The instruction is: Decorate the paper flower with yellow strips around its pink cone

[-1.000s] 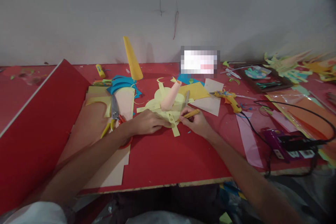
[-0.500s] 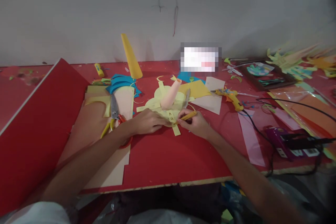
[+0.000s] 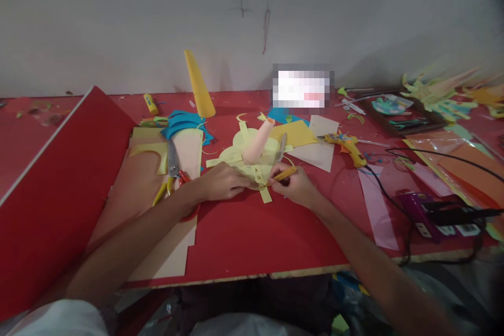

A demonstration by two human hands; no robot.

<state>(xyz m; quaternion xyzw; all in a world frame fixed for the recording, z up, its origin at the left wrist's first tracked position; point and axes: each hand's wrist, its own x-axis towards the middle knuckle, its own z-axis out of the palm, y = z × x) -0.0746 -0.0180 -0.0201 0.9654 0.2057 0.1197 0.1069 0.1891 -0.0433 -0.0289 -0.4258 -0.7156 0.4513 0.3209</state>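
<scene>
My right hand (image 3: 297, 186) pinches an orange-yellow pen (image 3: 285, 172), its tip end low over the pale yellow paper cutout (image 3: 225, 155). Dark marks show on a strip (image 3: 258, 172) of that cutout. Fingers stretched toward the pen, my left hand (image 3: 222, 181) lies on the cutout's near left edge. From the cutout's middle rises a pale pink paper cone (image 3: 258, 143), leaning right. A grey blade-like piece (image 3: 282, 147) lies by the cone. Red-handled scissors (image 3: 172, 163) are partly covered by my left forearm.
A tall yellow paper cone (image 3: 200, 86) stands at the back. To the right are a yellow glue gun (image 3: 350, 148) with a black cord, a purple box (image 3: 417, 210) and a dark tray (image 3: 409, 128). A red board (image 3: 71, 178) leans up at left, beside stacked card sheets (image 3: 169, 257).
The whole view has shifted slightly, so things sit a little further right. Both hands keep nearly the same place on the cutout, and the pen stays in my right hand.
</scene>
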